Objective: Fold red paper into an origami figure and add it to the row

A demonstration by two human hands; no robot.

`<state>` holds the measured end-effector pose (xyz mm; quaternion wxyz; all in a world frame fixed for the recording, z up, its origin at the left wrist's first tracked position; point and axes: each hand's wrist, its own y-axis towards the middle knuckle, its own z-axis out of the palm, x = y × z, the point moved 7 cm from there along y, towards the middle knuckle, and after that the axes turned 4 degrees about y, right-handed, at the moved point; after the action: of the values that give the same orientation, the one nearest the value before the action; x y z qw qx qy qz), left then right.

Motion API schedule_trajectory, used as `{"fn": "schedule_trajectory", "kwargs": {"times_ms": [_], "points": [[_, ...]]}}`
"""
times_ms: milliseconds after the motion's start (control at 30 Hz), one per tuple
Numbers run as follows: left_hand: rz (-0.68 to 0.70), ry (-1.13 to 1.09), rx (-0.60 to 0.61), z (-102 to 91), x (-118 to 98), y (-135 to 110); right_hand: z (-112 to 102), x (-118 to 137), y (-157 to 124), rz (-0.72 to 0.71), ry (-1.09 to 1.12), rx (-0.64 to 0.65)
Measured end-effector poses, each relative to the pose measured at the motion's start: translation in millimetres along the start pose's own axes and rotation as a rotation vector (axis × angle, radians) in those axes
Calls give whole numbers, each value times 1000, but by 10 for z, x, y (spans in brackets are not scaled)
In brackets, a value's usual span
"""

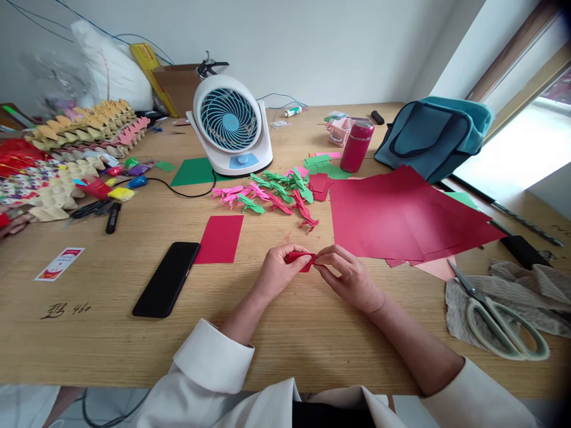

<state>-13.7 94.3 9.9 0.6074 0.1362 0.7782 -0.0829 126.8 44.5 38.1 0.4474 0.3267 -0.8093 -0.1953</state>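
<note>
A small folded piece of red paper is held low over the table, in front of my body. My left hand grips it from the left, thumb pressed on top. At its right end, the fingertips of my right hand pinch the edge. Just beyond lie cut and folded paper figures in red, pink and green. To the left, a red paper rectangle lies partly beside a black phone. Large red sheets are spread to the right.
A white fan stands at the back, near a red flask and a blue bag. Scissors rest on a cloth at right. Egg-carton trays and a black marker are at left.
</note>
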Motion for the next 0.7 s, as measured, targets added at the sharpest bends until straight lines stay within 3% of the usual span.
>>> {"fn": "schedule_trajectory", "kwargs": {"times_ms": [700], "points": [[17,30,-3,30,15,-34,25,-11,-15,-1,-115,43]]}}
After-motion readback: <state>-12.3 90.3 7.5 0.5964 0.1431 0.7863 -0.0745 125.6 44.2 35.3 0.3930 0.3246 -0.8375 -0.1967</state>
